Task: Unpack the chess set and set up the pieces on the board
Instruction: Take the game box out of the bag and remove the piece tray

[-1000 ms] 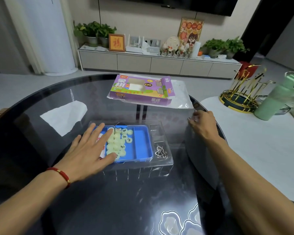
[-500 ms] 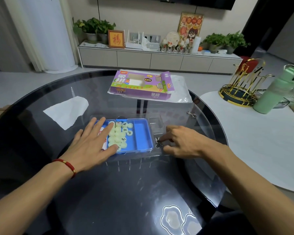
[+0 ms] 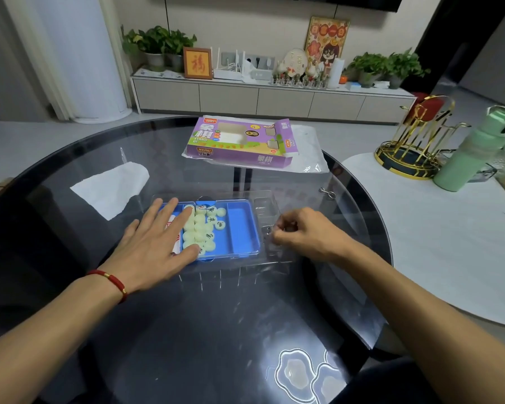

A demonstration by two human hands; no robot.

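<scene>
A blue plastic case [image 3: 241,228] lies in a clear plastic tray [image 3: 264,204] on the round dark glass table [image 3: 216,316]. Several pale round chess pieces [image 3: 200,228] with black characters fill the case's left half. My left hand [image 3: 155,246] lies flat on the case's left side, fingers straight, fingertips touching the pieces. My right hand [image 3: 301,234] is curled over the tray's right compartment, its fingertips pinching a small metal wire piece that is mostly hidden. The empty purple chess box [image 3: 239,144] sits at the table's far side.
A white paper sheet [image 3: 111,188] lies at the left, and a clear plastic bag [image 3: 306,153] under the purple box. Another metal wire piece [image 3: 327,193] sits right of the tray. On the white table [image 3: 449,243] to the right stand a gold rack [image 3: 414,147] and a green bottle [image 3: 473,153].
My right hand came from the table's right edge to the tray's right compartment and curled its fingers there. My left hand stayed flat on the blue case.
</scene>
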